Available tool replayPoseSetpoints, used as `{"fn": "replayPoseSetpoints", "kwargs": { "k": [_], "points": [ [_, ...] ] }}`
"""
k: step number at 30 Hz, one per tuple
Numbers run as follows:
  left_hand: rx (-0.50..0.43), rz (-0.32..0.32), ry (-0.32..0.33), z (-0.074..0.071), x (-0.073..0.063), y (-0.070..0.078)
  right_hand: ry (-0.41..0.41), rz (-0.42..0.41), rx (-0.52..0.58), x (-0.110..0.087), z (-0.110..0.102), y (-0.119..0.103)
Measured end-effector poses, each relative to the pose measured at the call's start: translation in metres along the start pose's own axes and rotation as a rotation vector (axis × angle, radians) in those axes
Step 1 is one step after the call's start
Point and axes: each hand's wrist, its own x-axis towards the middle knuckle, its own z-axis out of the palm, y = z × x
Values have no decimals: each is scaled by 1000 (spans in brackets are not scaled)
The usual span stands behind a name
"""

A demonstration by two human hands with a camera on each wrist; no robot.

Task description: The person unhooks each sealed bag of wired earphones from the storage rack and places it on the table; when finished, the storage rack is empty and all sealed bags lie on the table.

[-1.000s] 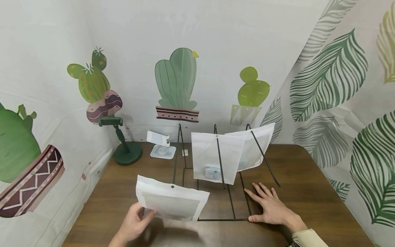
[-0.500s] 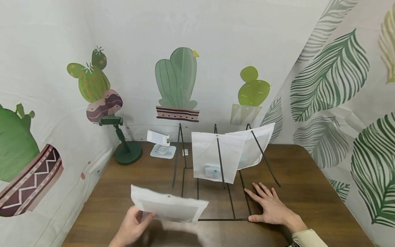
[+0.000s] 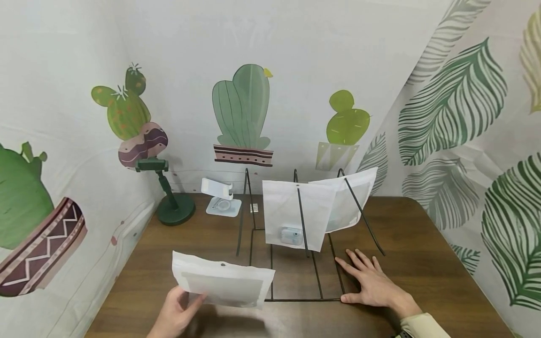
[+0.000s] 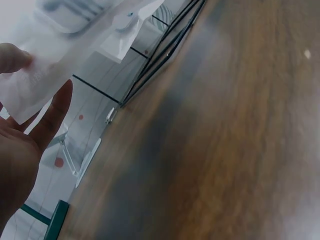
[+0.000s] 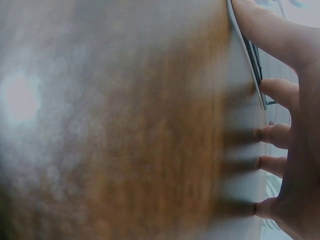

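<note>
A flat white pouch [image 3: 226, 284] with a round hang hole near its top edge is tilted above the table, in front of a black wire display rack [image 3: 296, 300]. My left hand [image 3: 175, 312] pinches the pouch's lower left corner between thumb and fingers. In the left wrist view, thumb and fingers stand on opposite faces of the pouch [image 4: 50, 55]. My right hand [image 3: 376, 286] rests on the table with fingers spread, its thumb touching the rack's front right corner. On the rack's middle hook hangs one white pouch [image 3: 283, 206]; another pouch [image 3: 343, 206] hangs tilted on the right hook.
The rack's left hook [image 3: 239, 234] holds no pouch. Behind it, at the back of the wooden table [image 3: 422, 244], are a small white phone stand [image 3: 223, 206] and a dark green stand [image 3: 175, 209]. A cactus-printed cloth [image 3: 181, 56] covers the wall.
My left hand has drawn the pouch down and to the left, away from the rack's left hook, which it overlapped earlier. The right hand stays in place.
</note>
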Motion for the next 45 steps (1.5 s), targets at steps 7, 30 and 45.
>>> {"fn": "replayPoseSetpoints", "kwargs": {
  "k": [7,30,45],
  "points": [
    [24,-64,27,-12,-6,2,5,-2,-7,0,0,0],
    [178,-251,44,-37,-11,-12,19,-19,-7,0,-1,0],
    [173,-306,44,-39,-9,-19,-1,-4,4,0,1,3]
  ]
}}
